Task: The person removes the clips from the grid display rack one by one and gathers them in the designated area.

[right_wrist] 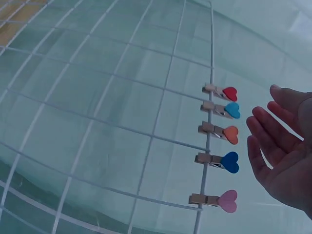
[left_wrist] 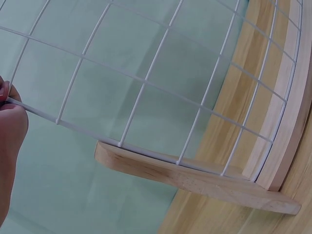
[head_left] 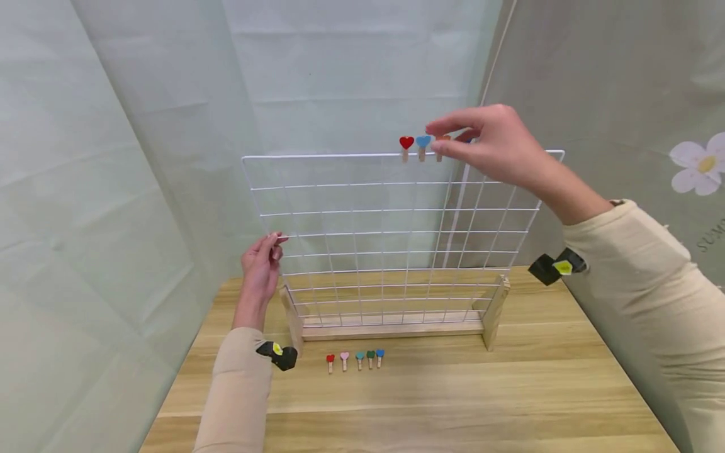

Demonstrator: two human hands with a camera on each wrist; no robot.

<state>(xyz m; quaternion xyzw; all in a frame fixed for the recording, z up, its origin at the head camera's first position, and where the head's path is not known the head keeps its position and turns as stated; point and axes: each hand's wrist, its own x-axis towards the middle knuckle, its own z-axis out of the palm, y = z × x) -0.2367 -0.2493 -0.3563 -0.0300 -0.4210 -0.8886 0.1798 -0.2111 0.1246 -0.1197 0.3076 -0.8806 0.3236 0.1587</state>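
Note:
A white wire grid panel (head_left: pixel 317 155) stands upright in a wooden base (head_left: pixel 391 328). My left hand (head_left: pixel 262 261) pinches its left side wire between thumb and fingers, and the left wrist view shows the same grip at its left edge. Several small wooden clothespins with heart tops are clipped along the top wire: a red one (right_wrist: pixel 229 93), a light blue one (right_wrist: pixel 232 110), an orange one (right_wrist: pixel 230 134), a dark blue one (right_wrist: pixel 229 162) and a pink one (right_wrist: pixel 227 201). Beside them, my right hand (right_wrist: pixel 285 146) is empty, its fingers loosely bent and apart from the hearts.
On the wooden table (head_left: pixel 430 396), several more heart clothespins lie in a row before the base, among them a red one (head_left: pixel 330 360) and a pink one (head_left: pixel 344 358). Pale cloth (head_left: pixel 362 69) hangs behind the grid. A curtain with a flower print (head_left: pixel 706 165) hangs at the right.

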